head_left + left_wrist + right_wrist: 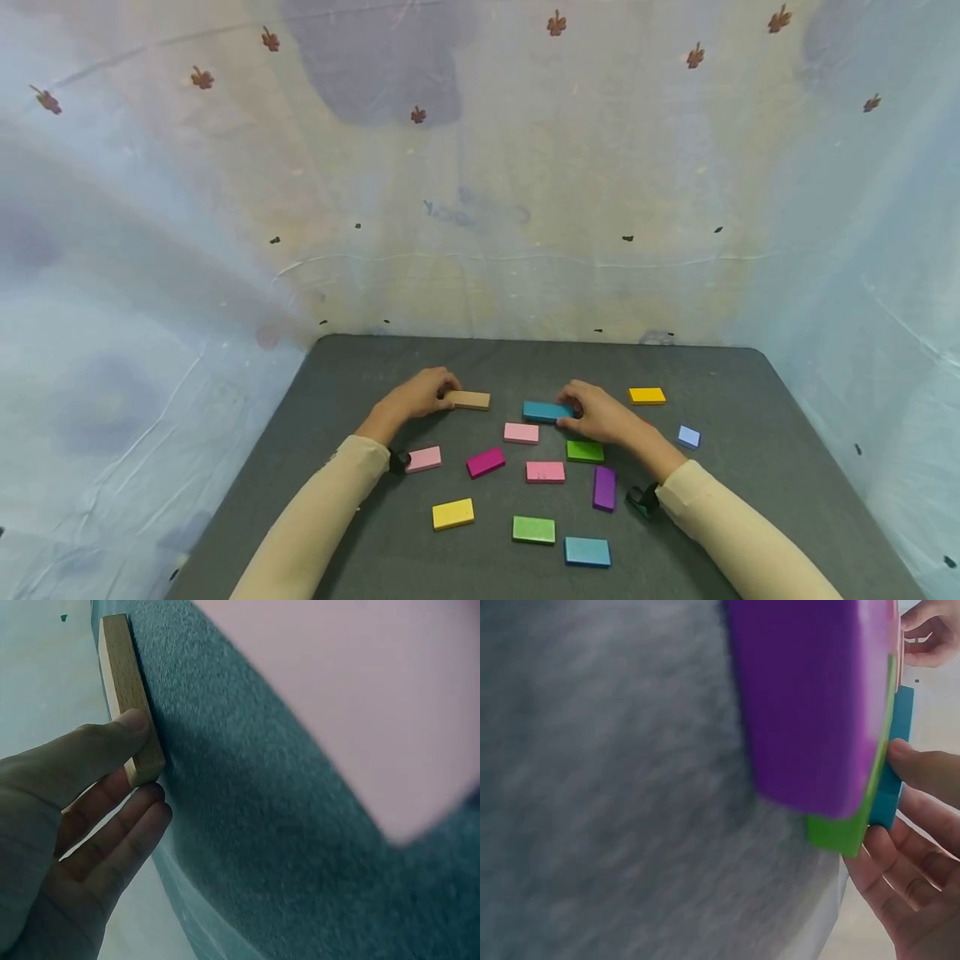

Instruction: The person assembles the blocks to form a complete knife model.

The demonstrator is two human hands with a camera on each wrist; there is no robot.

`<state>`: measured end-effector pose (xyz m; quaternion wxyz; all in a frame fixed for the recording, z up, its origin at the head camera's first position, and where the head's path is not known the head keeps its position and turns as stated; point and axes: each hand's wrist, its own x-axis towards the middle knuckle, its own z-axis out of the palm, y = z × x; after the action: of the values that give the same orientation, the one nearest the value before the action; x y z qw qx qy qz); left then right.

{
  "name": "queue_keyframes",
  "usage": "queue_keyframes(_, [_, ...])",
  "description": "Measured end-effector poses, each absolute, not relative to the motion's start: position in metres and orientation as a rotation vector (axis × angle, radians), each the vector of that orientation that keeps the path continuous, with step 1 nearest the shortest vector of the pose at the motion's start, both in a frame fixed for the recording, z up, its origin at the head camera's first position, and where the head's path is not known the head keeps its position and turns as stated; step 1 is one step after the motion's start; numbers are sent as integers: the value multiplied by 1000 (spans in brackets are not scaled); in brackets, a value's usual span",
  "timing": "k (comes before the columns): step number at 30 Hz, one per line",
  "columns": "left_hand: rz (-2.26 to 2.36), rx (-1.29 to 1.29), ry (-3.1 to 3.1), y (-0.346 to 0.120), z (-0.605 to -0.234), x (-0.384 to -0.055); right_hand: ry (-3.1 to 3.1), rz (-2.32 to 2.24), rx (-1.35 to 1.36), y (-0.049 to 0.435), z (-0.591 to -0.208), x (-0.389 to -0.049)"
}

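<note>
My left hand (426,393) pinches the left end of a plain wooden block (471,400) near the back of the grey table (360,358). In the left wrist view the thumb lies on the wooden block (126,671) and fingers curl round its near end. My right hand (596,412) grips the right end of a blue block (545,412), to the right of the wooden one. The right wrist view shows the thumb on one face of the blue block (902,712) and fingers at its lower end. A pink block (521,432) lies just in front, between the hands.
Several more blocks lie flat about: an orange block (647,396), a pale blue block (688,437), a green block (585,452), a purple block (603,489), a magenta block (486,462) and a yellow block (453,514). A patterned sheet (480,292) hangs behind the table.
</note>
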<state>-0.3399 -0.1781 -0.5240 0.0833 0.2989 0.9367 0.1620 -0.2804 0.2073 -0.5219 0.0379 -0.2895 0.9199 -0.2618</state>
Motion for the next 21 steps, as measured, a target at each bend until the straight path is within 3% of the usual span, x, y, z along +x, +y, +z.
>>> queue_keyframes(21, [513,925,2778,-189,-518,-333,2795,-754,-904,154,-508,-293])
